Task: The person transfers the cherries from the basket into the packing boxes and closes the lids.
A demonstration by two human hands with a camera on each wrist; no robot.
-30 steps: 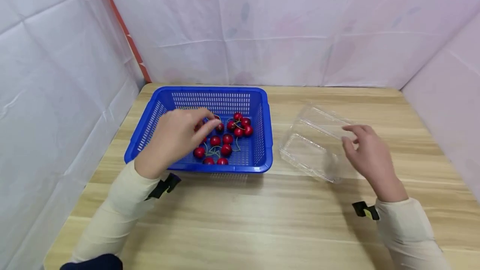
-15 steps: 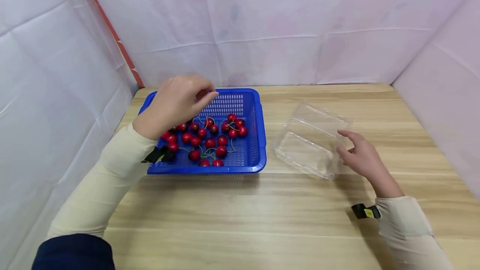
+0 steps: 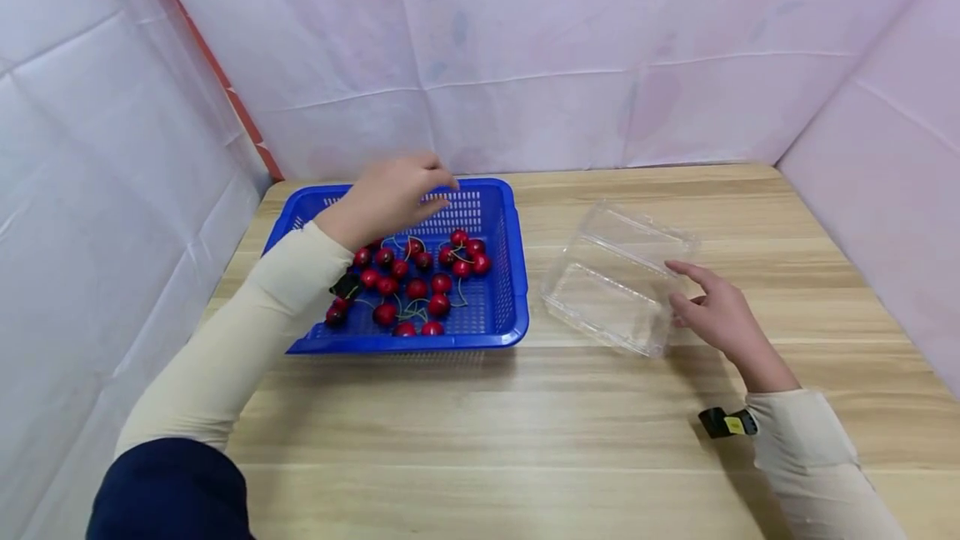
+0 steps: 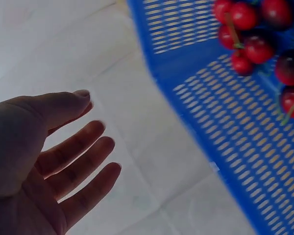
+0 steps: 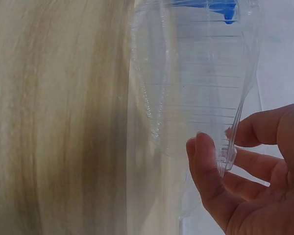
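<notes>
A blue plastic basket (image 3: 521, 273) on the left of the table holds several red cherries (image 3: 416, 288) with green stems. Over its back part is my left hand (image 3: 397, 194), fingers loosely extended. The left wrist view finds this hand (image 4: 54, 156) apart from the basket wall, with nothing in its fingers. To the right stands a clear plastic clamshell box (image 3: 607, 290), its lid raised at the back. My right hand (image 3: 716, 311) is at the box's right edge. In the right wrist view, thumb and fingers (image 5: 257, 129) lie on either side of the box edge, pinching it.
The pale wooden table (image 3: 480, 440) runs along the front of both containers. White cloth (image 3: 525, 48) hangs behind it and at the sides. A black strap camera sits on each wrist.
My left hand rose from among the cherries toward the basket's back, then shifted right as its fingers spread. The right hand stays at the box. The head view has turned slightly.
</notes>
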